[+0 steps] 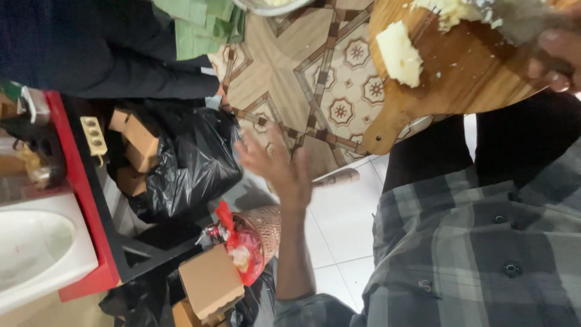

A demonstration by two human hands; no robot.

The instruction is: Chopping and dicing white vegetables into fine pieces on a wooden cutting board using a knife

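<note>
A round wooden cutting board [466, 79] lies at the upper right on a patterned mat, its short handle pointing down-left. On it sits a pale yellowish-white lump [399, 54], with more pale crumbly pieces [448, 9] at the top edge. My right hand [555, 57] is at the board's right edge, fingers closed around a grey, blurred knife [520, 18] whose blade lies over the crumbly pieces. My left hand [278, 166] hangs in the air left of the board's handle, fingers spread and holding nothing. My checked grey shirt fills the lower right.
Folded green leaves [200, 24] lie at the top beside someone in dark clothing [91, 48]. A black plastic bag [193, 163] holds cardboard boxes. Below it are a woven basket [266, 230] with a red bag [242, 248], another box, a red-edged stand and a white basin [36, 248].
</note>
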